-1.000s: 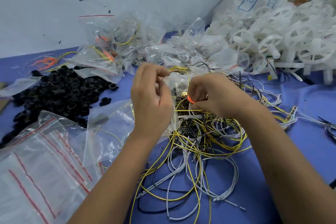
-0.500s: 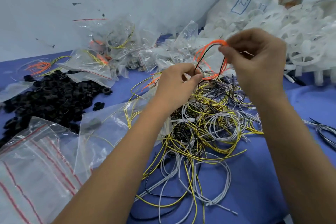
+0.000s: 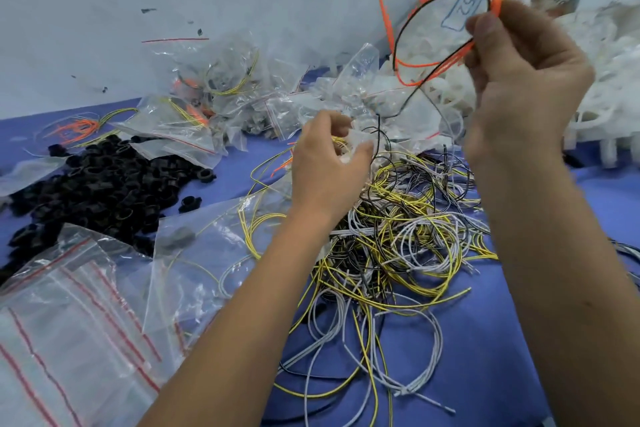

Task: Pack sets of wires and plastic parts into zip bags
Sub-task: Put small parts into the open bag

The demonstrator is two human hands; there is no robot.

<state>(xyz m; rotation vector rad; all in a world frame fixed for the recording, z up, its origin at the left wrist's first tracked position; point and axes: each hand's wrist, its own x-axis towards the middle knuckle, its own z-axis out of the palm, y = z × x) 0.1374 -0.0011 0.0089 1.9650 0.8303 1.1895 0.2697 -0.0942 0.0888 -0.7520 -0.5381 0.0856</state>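
— Blue bench [image 3: 485, 357] against the pale wall, and that big tangle of wires [image 3: 398, 236] is the middle of everything. Left of the tangle sits the heap of black plastic parts [image 3: 97, 191]; nearer us than that heap, the stack of empty zip bags [image 3: 62, 322]. Behind the tangle lie the filled bags [image 3: 214, 94], and to its right the white plastic wheels [image 3: 606, 73].

— What's changed?

— A second ago both hands were down in the tangle. Now the right hand [image 3: 519, 55] has risen high above it, fingers and thumb pinching a loop of orange wires [image 3: 446, 28] with a black one running alongside. The black tail hangs back down toward the tangle.

— And the other?

— The left hand [image 3: 329, 156] has stayed low at the tangle's far edge, fingers curled round something pale and crinkly, plastic by the look; I can't tell exactly what.

— So a set's coming free?

— I'd say the wire part of one is nearly separated. It isn't in a bag yet.
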